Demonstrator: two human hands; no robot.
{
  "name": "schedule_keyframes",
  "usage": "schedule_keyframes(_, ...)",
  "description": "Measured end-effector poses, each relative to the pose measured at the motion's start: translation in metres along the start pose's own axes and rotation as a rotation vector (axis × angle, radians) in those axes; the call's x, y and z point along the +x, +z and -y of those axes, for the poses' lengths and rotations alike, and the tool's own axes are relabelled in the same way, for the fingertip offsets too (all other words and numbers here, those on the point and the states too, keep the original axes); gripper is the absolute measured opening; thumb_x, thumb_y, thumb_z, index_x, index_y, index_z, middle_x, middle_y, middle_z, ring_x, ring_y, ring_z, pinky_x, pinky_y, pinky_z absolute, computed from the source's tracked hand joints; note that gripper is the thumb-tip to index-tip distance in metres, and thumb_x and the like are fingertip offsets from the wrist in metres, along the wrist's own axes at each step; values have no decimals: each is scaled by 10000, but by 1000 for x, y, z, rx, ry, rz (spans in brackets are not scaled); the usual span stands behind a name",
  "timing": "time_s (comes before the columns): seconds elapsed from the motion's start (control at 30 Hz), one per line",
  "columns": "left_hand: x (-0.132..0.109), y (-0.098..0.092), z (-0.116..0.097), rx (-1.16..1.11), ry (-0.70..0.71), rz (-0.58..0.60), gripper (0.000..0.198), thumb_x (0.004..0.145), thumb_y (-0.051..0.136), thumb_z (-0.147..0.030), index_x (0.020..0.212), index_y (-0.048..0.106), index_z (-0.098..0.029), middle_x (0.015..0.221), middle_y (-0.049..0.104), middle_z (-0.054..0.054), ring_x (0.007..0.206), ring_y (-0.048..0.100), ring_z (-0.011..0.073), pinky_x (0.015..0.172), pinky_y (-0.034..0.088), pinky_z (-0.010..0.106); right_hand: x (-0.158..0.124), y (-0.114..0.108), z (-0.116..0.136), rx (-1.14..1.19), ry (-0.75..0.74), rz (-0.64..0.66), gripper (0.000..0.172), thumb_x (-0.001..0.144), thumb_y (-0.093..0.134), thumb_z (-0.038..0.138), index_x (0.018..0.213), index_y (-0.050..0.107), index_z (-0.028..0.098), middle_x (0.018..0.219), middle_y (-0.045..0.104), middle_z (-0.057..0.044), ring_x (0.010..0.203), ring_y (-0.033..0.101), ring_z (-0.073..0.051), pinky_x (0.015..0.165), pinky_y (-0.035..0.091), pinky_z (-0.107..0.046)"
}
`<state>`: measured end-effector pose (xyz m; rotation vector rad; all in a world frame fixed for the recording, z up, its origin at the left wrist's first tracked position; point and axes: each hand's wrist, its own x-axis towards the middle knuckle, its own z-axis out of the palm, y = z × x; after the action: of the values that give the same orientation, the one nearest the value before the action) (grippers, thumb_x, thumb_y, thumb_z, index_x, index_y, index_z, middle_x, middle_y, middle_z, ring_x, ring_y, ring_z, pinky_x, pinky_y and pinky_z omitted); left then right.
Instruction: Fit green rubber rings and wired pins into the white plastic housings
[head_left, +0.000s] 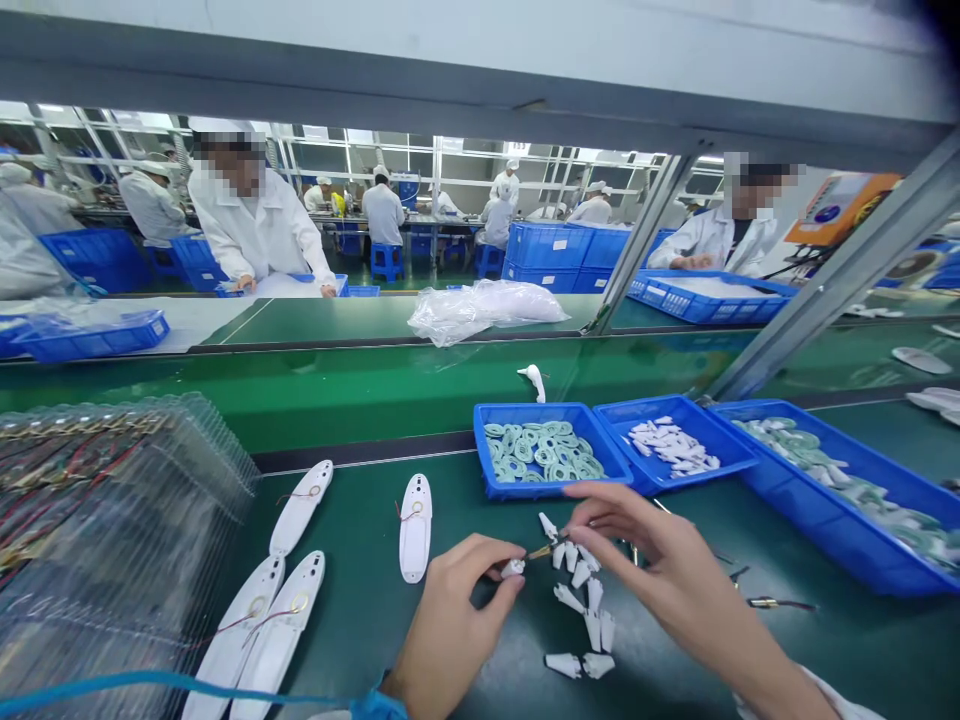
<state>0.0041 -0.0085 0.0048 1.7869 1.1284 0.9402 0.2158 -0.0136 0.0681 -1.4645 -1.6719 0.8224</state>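
Over the green bench, my left hand [459, 610] pinches a small white plastic piece [513, 568] between thumb and fingers. My right hand [652, 560] has its thumb and fingertips closed on a thin brass-coloured part [541, 551], whose other end meets or nearly meets the white piece. Its exact kind is too small to make out. Just below and between the hands lie several white tapered plastic pieces [592, 628]. A white elongated shell [415, 530] with a thin red wire rests left of my left hand.
Blue trays hold green rings [480, 460], small white parts [739, 462] and mixed pieces [892, 578]. More white shells [259, 640] lie left, beside stacked clear trays [112, 540]. A metal-tipped wired part [765, 603] is at right. A plastic bag [480, 308] and co-workers [255, 220] are beyond.
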Motion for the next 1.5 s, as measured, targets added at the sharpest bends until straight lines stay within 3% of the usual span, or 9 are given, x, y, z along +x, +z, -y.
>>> schedule_keyframes(0.23, 10, 7, -5, 154, 13, 111, 310, 902, 594, -100, 1133, 740, -246, 1140, 748, 75, 1081, 686, 291, 938, 569, 450, -5, -61, -16, 198, 98, -548, 480, 787, 772, 527, 1197, 633, 320, 882, 708, -32, 842, 732, -273, 842, 601, -371)
schedule_keyframes(0.4, 50, 16, -45, 304, 143, 147, 291, 949, 544, -121, 1137, 723, -253, 1151, 753, 51, 1094, 679, 240, 996, 541, 408, -11, -84, -31, 415, 70, -872, 487, 779, 809, 461, 1224, 637, 363, 906, 648, -22, 846, 671, -269, 919, 548, -410)
schedule_keyframes(0.6, 131, 50, -88, 545, 171, 268, 260, 912, 623, -141, 1117, 742, -246, 1182, 747, 75, 1171, 653, 274, 1051, 489, 434, -50, -81, -69, 568, 184, -970, 557, 762, 803, 511, 1249, 589, 344, 922, 637, -3, 834, 663, -224, 838, 592, -320)
schedule_keyframes(0.87, 184, 23, -56, 1044, -76, 464, 159, 922, 704, -298, 999, 695, -160, 1055, 721, 52, 954, 691, 219, 865, 561, 435, -133, -87, -133, 527, 348, -991, 587, 830, 716, 590, 1301, 494, 318, 898, 615, -4, 617, 619, -166, 558, 584, -246)
schedule_keyframes(1.03, 187, 22, -51, 1049, 23, 546, 142, 860, 650, -80, 872, 732, -196, 858, 750, 40, 856, 696, 225, 770, 514, 343, -143, -68, -144, 282, 401, -674, 455, 969, 538, 542, 1349, 466, 301, 914, 642, -20, 771, 669, -197, 660, 564, -250)
schedule_keyframes(1.17, 184, 25, -51, 1012, 52, 518, 178, 832, 674, -78, 925, 747, -211, 981, 754, 61, 918, 700, 220, 814, 509, 314, -110, -39, -106, 50, 314, -283, 459, 970, 520, 383, 1403, 452, 244, 827, 616, 4, 662, 635, -191, 624, 508, -271)
schedule_keyframes(1.3, 179, 22, -45, 1037, 37, 442, 234, 937, 671, -268, 1149, 677, -169, 1191, 696, 82, 1013, 679, 228, 911, 545, 437, -65, -13, -65, -171, 272, 41, 452, 884, 619, 243, 1326, 529, 215, 694, 621, 33, 661, 642, -217, 612, 436, -271)
schedule_keyframes(1.4, 175, 22, -40, 1059, 18, 424, 233, 958, 659, -306, 1149, 674, -172, 1231, 685, 84, 1089, 667, 251, 947, 542, 484, -44, 2, -52, -295, 281, 79, 344, 883, 669, 286, 1212, 602, 214, 725, 692, -12, 730, 690, -271, 595, 393, -281)
schedule_keyframes(1.5, 174, 22, -37, 1038, 13, 431, 218, 964, 654, -305, 1135, 681, -172, 1200, 699, 79, 1072, 678, 245, 934, 554, 476, -34, 14, -50, -346, 272, 46, 415, 887, 661, 246, 1287, 568, 183, 826, 738, -78, 791, 721, -327, 600, 390, -297)
